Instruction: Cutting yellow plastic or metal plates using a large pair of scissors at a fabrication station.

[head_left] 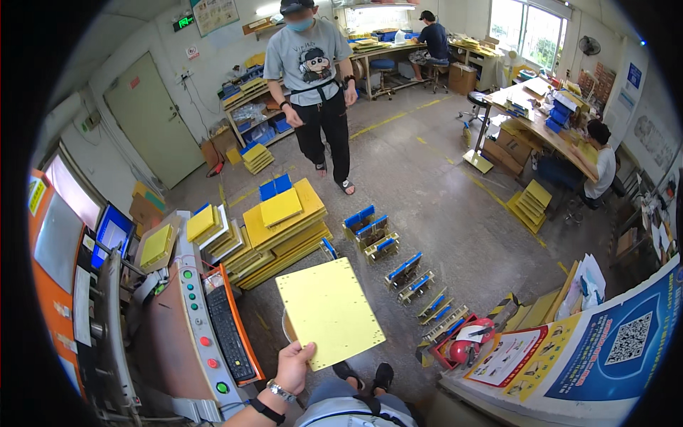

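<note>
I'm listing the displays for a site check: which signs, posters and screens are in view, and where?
Screen: far left on the machine, blue, rectangular.
Green-lit display: high on the back wall, small, dark.
Wall chart: beside it, pale.
Blue poster: lower right, with a square code.
White poster: left of it, red-edged.

Yellow rectangular board (330,312), flat, tilted, held at lower corner above floor

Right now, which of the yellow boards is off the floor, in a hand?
The pale yellow board, pinched at its lower left corner by the left hand. The other yellow boards lie in stacks on the floor beyond it.
</note>
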A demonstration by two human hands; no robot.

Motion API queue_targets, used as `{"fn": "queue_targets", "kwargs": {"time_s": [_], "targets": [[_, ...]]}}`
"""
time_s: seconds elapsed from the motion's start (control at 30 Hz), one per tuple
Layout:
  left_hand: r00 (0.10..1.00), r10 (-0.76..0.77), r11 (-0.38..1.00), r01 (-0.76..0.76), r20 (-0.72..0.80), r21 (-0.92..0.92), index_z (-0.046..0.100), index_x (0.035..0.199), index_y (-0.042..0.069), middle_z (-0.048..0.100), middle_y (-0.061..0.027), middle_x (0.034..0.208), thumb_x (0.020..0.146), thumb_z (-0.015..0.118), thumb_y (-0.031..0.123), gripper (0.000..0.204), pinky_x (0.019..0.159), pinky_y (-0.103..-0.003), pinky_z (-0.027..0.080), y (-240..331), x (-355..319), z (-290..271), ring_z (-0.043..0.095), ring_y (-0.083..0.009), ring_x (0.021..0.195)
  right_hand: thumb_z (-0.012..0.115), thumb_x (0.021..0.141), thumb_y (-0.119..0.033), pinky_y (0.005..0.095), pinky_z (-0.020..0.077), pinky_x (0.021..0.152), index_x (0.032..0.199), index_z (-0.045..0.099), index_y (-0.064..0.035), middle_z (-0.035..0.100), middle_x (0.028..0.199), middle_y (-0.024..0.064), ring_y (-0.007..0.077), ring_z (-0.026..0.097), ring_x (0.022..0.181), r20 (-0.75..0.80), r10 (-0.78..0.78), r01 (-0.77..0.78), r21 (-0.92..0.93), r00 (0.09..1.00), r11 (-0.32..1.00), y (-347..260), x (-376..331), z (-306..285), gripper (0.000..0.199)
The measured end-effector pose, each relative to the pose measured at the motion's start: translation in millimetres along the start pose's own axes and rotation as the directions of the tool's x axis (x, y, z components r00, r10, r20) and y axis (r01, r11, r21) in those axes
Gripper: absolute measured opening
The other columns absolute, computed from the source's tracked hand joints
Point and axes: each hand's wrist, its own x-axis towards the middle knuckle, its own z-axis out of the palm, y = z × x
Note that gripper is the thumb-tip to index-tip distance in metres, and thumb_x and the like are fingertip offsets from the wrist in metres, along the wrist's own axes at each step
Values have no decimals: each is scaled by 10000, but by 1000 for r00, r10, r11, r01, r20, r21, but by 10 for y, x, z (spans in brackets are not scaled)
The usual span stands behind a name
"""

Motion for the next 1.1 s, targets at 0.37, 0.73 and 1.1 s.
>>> {"fn": "queue_targets", "kwargs": {"time_s": [0.37,0.73,1.1], "targets": [[995,-42,994,51,96,-94,664,1208,-74,737,-120,1116,1000,637,118,284,898,-309,546,467,550,-375,700,-156,976,596,918,-372,471,513,973,1222,581,65,631,1223,271,405,623,1134,-66,70,-60,138,995,989,-298,-426,476,533],[984,-132,981,147,121,-125,658,1237,-67,726,-131,1165,1016,607,96,279,908,-295,541,471,774,-1027,694,-150,999,581,964,-358,478,508,981,1266,552,51,618,1247,258,401,613,1139,-118,189,-146,302,975,942,-201,-895,648,508],[998,-28,983,38,59,-181,691,1145,-39,737,-93,1107,997,639,98,209,883,-291,516,566,802,-1401,682,-144,969,567,1010,-344,485,502,990,1309,523,36,605,1271,244,396,603,1144,-15,427,-317,646,904,695,753,-1169,321,485]]}}
